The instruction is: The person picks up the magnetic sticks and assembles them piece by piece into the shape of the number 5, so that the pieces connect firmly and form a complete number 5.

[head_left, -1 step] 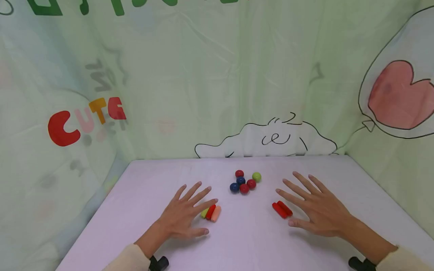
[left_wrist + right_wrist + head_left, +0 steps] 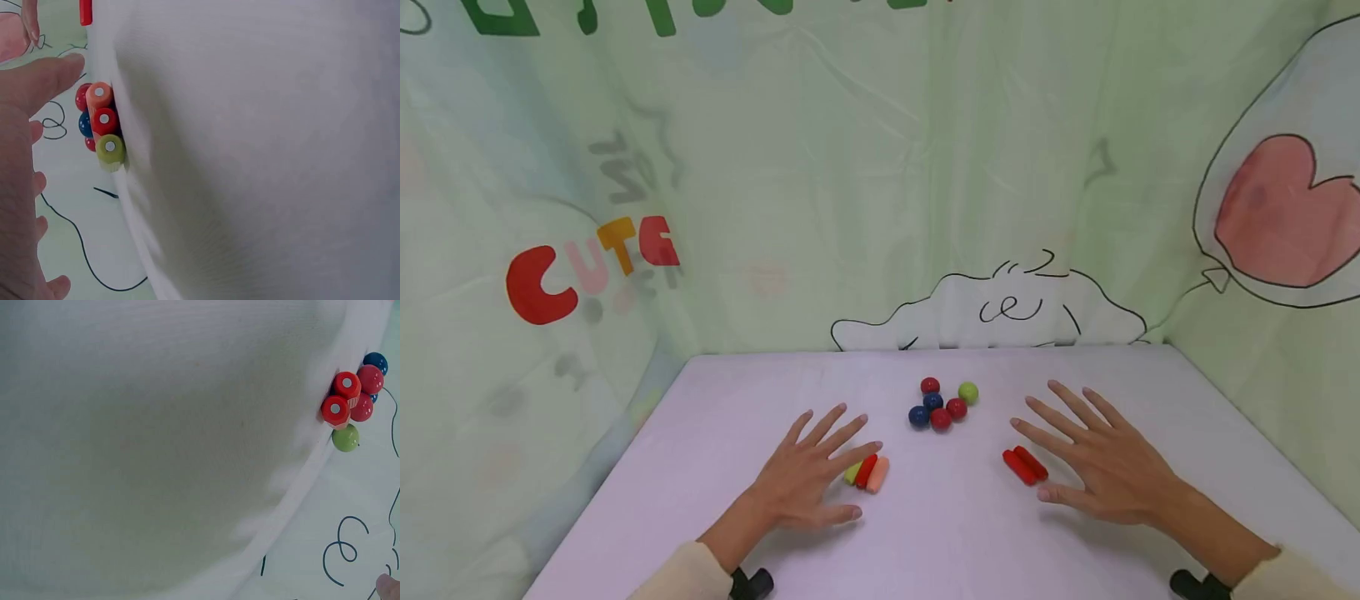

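Both hands lie flat, palms down, fingers spread, on a pale table point(image 2: 700, 433). My left hand point(image 2: 808, 475) rests beside three short cylinders lying side by side: green point(image 2: 852, 473), red point(image 2: 866, 471) and orange point(image 2: 878, 473); its fingertips touch or nearly touch the green one. My right hand point(image 2: 1097, 462) rests just right of two red cylinders point(image 2: 1024, 464). Between the hands, further back, sits a cluster of balls point(image 2: 942, 404): red, dark blue and one green point(image 2: 967, 392). The left wrist view shows the three cylinder ends point(image 2: 104, 119); the right wrist view shows the two red ends point(image 2: 341, 397).
A pale green printed cloth point(image 2: 880, 183) with a heart balloon and letters walls the table at the back and both sides. The table's edges meet the cloth at left, right and rear. Dark wrist-camera mounts show at the bottom edge.
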Available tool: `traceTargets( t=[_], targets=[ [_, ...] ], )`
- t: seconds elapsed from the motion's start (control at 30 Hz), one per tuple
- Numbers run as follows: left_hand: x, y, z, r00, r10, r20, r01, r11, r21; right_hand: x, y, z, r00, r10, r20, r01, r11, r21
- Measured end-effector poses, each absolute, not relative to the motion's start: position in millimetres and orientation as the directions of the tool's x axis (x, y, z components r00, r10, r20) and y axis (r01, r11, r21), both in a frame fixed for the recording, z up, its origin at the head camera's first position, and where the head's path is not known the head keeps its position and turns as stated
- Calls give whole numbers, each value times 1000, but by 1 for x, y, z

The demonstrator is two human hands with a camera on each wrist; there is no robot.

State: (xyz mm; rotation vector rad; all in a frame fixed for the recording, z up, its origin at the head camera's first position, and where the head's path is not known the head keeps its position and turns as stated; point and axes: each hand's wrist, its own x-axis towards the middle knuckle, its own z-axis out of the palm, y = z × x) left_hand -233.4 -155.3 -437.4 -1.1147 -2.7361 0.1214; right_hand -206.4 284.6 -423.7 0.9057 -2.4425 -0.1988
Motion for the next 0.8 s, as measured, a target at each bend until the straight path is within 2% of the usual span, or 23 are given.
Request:
traceTargets(
  t=[0.5, 0.8],
  targets=[
    [-239, -149, -440, -711, 689, 141, 685, 724, -83, -213, 262, -417, -626, -648, 434, -589, 757, 281],
    [-239, -135, -439, -763, 609, 217, 618, 785, -30, -221, 232, -405, -676, -622, 395, -613, 772, 167]
  ],
)
